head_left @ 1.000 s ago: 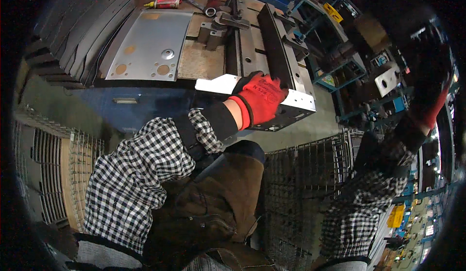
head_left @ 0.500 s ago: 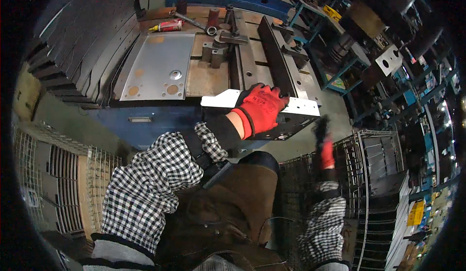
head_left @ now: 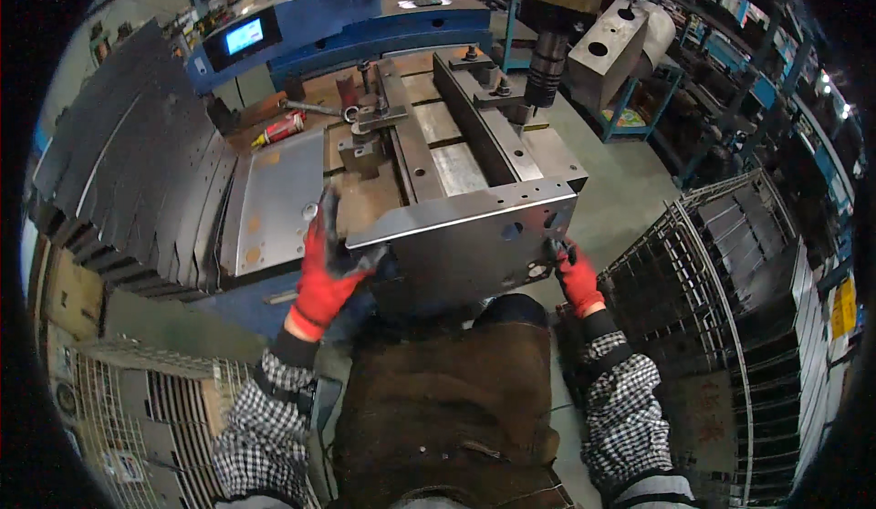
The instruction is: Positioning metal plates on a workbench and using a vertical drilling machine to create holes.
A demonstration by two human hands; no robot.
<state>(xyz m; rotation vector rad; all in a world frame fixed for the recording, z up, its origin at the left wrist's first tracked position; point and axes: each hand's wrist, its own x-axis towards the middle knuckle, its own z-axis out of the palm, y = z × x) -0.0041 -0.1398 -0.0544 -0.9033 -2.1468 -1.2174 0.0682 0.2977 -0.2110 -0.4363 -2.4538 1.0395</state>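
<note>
Steadying metal panel (head_left: 465, 249) at twelve o'clock, near rails (head_left: 411, 144).
Spreading left hand (head_left: 333, 267) at eleven, pinching panel's edge with right hand (head_left: 577, 276) at one; possibly risking tilting from one-sided grip.

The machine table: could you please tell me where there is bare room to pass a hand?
A bare strip of machine table lies between the steel rails, beyond the metal panel. Green floor shows between the table's right side and the wire basket. It is crowded at the table's far left, around the clamp, wrench and red bottle.
</note>
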